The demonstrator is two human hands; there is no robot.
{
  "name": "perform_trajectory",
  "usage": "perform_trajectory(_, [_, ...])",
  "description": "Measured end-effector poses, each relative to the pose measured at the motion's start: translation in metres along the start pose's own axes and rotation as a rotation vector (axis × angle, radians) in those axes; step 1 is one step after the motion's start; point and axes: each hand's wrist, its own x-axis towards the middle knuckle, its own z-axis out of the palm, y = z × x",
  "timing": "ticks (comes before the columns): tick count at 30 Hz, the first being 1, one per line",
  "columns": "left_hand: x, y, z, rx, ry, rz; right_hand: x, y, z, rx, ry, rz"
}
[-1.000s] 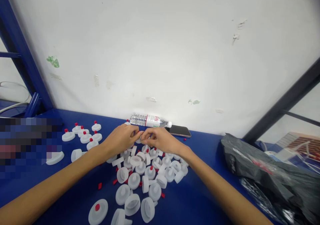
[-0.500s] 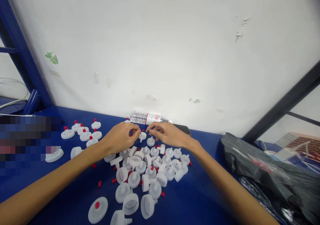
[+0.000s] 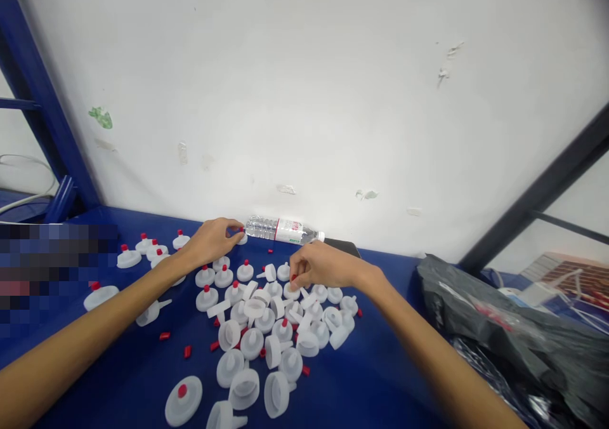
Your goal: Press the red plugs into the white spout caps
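Many white plastic spout caps (image 3: 252, 343) lie heaped on the blue table, some upright with red tips, others tipped over with bare spouts. My left hand (image 3: 216, 240) is at the back, thumb and forefinger closed around the red tip of a white spout cap (image 3: 243, 240) beside the bottle. At the heap's back right, my right hand (image 3: 323, 265) has its fingers pinched on a small red tip (image 3: 294, 278), right above a white spout cap (image 3: 291, 292); whether the tip sits on the spout is hidden by the fingers.
A water bottle (image 3: 288, 230) lies against the white wall, with a dark phone (image 3: 345, 247) partly behind my right hand. Red-tipped caps (image 3: 128, 257) stand at left, loose red tips (image 3: 187, 351) lie about. A grey plastic bag (image 3: 499, 327) occupies the right side.
My hands have moved apart. The left went back and left to the cap by the bottle; the right came down toward the heap. More red-tipped caps now show where my left hand was.
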Motion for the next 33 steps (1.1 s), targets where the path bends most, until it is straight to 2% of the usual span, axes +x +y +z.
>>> perform_trajectory(9, [-0.011,0.01,-0.003,-0.131,-0.114,0.113,0.0,0.003,-0.001,0.0,0.029,-0.071])
perform_trajectory(17, [-0.022,0.023,-0.006,-0.195,-0.153,0.152,-0.001,0.01,-0.004,-0.004,0.056,-0.094])
perform_trajectory(25, [-0.033,0.029,-0.016,-0.073,-0.091,0.262,-0.002,0.009,-0.004,0.032,0.082,-0.097])
perform_trajectory(29, [-0.041,0.033,-0.017,-0.007,-0.164,0.323,-0.001,0.008,-0.001,0.049,0.088,-0.074])
perform_trajectory(33, [-0.041,0.036,-0.01,0.024,-0.239,0.316,0.001,0.007,0.0,0.044,0.078,-0.034])
